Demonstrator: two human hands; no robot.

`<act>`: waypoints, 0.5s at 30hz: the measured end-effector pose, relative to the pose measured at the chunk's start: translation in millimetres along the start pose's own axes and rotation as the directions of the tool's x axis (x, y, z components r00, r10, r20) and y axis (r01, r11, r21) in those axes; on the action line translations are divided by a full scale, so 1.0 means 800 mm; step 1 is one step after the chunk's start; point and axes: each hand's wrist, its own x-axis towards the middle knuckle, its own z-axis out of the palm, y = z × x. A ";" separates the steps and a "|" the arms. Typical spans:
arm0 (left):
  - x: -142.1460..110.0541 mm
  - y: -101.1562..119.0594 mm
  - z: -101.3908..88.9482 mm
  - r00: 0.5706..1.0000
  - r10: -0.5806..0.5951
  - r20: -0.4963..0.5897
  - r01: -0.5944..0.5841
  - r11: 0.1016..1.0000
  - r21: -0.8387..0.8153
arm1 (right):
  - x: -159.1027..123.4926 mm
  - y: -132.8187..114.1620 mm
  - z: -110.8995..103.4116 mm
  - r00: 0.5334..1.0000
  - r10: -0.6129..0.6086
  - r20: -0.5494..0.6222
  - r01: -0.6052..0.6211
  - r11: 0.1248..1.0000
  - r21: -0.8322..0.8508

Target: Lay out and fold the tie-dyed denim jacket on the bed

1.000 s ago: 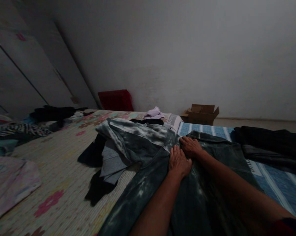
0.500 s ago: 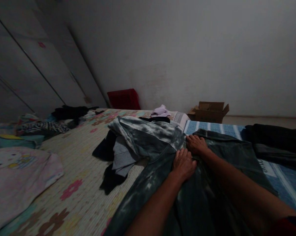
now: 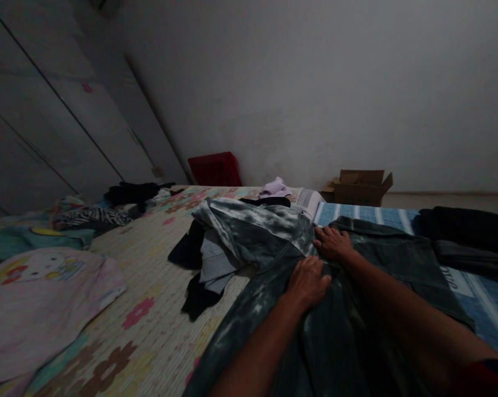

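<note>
A dark bleached denim garment [image 3: 253, 298] lies spread across the bed in front of me. My left hand [image 3: 307, 282] rests on it near the middle, fingers curled and pressing into the cloth. Just beyond it my right hand [image 3: 334, 243] lies on the same garment with fingers stretched flat. A folded-over part of the garment [image 3: 249, 223] bunches up to the left of both hands.
A floral mat [image 3: 141, 286] covers the bed on the left, a blue striped sheet [image 3: 484, 309] on the right. Black and grey clothes [image 3: 199, 264] lie beside the garment. Dark folded clothes [image 3: 467, 231], a cardboard box [image 3: 360, 186], a red crate [image 3: 214, 168], a cartoon-print cloth [image 3: 42, 298].
My left hand has slid a little back toward me, away from the right hand. The camera has turned left, bringing more of the cartoon-print cloth into view.
</note>
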 end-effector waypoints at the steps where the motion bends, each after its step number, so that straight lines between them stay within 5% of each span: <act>1: -0.005 -0.003 -0.009 0.999 0.005 -0.048 -0.006 1.000 -0.012 | 0.000 0.000 0.001 1.000 0.001 0.000 -0.001 1.000 0.002; 4: -0.025 -0.019 -0.042 0.958 -0.106 -0.268 0.103 0.994 -0.025 | 0.002 0.001 0.003 1.000 0.003 0.004 -0.003 1.000 0.010; 8: -0.056 -0.055 -0.089 0.755 -0.361 -0.548 0.369 0.924 -0.102 | 0.003 0.001 0.004 1.000 0.007 0.005 -0.007 1.000 0.016; 11: -0.076 -0.085 -0.114 0.626 -0.548 -0.555 0.531 0.821 -0.211 | 0.001 0.000 0.004 1.000 0.008 0.004 -0.008 1.000 0.018; 15: -0.087 -0.111 -0.126 0.517 -0.774 -0.365 0.610 0.633 -0.477 | 0.001 0.000 0.005 1.000 0.008 0.008 -0.008 1.000 0.015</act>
